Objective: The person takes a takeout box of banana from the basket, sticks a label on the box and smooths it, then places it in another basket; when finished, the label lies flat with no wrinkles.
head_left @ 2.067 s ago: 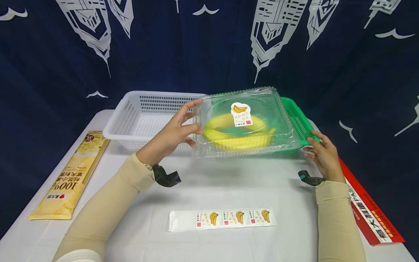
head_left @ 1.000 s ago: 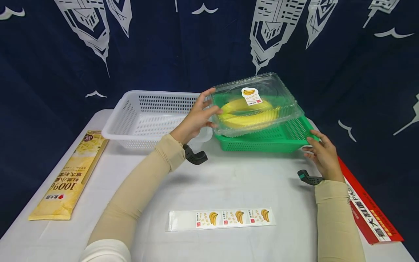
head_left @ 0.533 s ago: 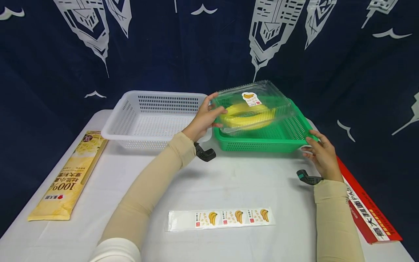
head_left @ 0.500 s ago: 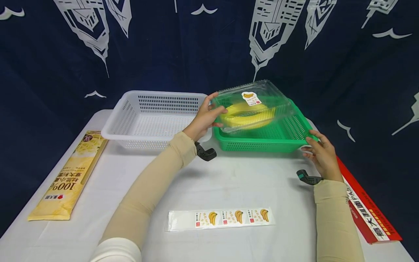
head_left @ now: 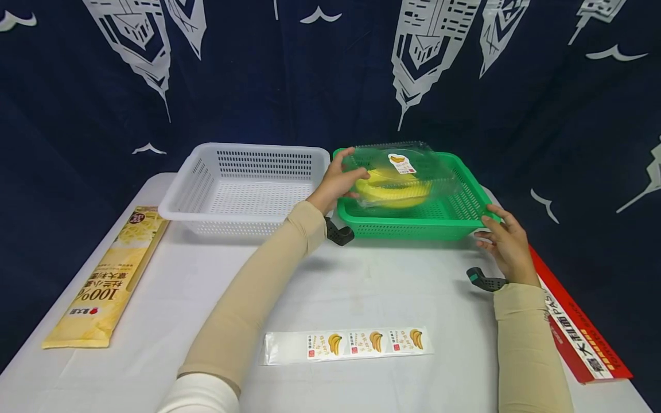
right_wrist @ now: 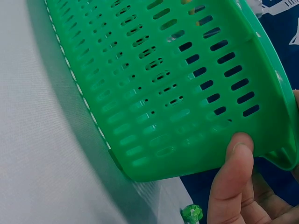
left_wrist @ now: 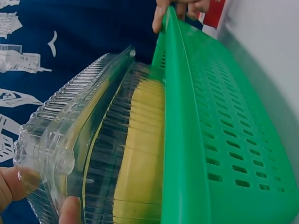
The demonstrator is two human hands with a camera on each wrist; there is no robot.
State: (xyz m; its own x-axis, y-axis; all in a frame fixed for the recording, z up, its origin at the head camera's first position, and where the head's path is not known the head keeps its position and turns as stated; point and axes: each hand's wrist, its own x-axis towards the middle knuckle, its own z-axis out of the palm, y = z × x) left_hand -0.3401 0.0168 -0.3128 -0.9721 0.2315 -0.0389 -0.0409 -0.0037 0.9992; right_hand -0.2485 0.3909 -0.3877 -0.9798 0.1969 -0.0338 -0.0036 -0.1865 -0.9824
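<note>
My left hand (head_left: 335, 182) grips the left end of a clear plastic clamshell box (head_left: 431, 172), thumb over the near side. Through the lid show yellow bananas (head_left: 396, 198), and a banana sticker (head_left: 401, 164) sits on top. The box lies within the outline of the green basket (head_left: 408, 230), slightly tilted. In the left wrist view the clamshell's side is right beside the basket's rim (left_wrist: 175, 116), its lower part hidden behind the wall. At the basket's near right corner, my right hand (head_left: 508, 244) holds the rim, its thumb (right_wrist: 233, 172) pressed on the outer wall.
A white basket (head_left: 232, 218) stands left of the green one. A yellow pasta packet (head_left: 103, 287) lies at the left edge, a red box (head_left: 583, 321) at the right. In front lies a strip of banana stickers (head_left: 356, 344). A dark curtain (head_left: 289, 74) hangs behind.
My left hand has carried the clamshell box rightward, up over the green basket, then lowered it into the basket's outline. My right hand has stayed at the basket's corner.
</note>
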